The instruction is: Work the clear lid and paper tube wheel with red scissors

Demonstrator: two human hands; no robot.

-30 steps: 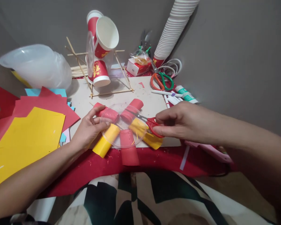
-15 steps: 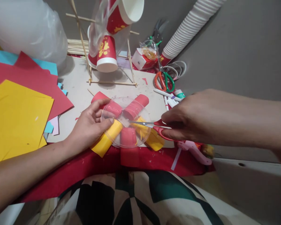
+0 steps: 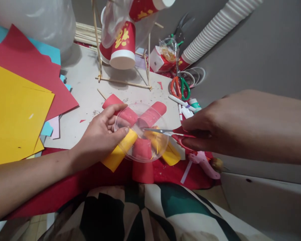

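Note:
A clear plastic disc (image 3: 150, 147) lies over a star of red paper tubes (image 3: 142, 164) and yellow paper tubes (image 3: 114, 159). My left hand (image 3: 100, 135) pinches the disc's left edge between thumb and fingers. My right hand (image 3: 230, 124) is closed on small red-handled scissors (image 3: 174, 134). Their closed blades point left and the tip rests near the middle of the disc.
Yellow, red and blue paper sheets (image 3: 17, 100) lie at the left. Behind stand a stick frame with red paper cups (image 3: 122, 47), a long stack of white cups (image 3: 215, 31), orange-green scissors (image 3: 179, 87), markers (image 3: 183, 105) and a pink glue gun (image 3: 205, 164). Patterned cloth (image 3: 150, 214) covers my lap.
The scissor blades have swung from slanting up-left to level, with the tip over the disc's centre. My view has moved closer and lower. The left hand keeps its hold.

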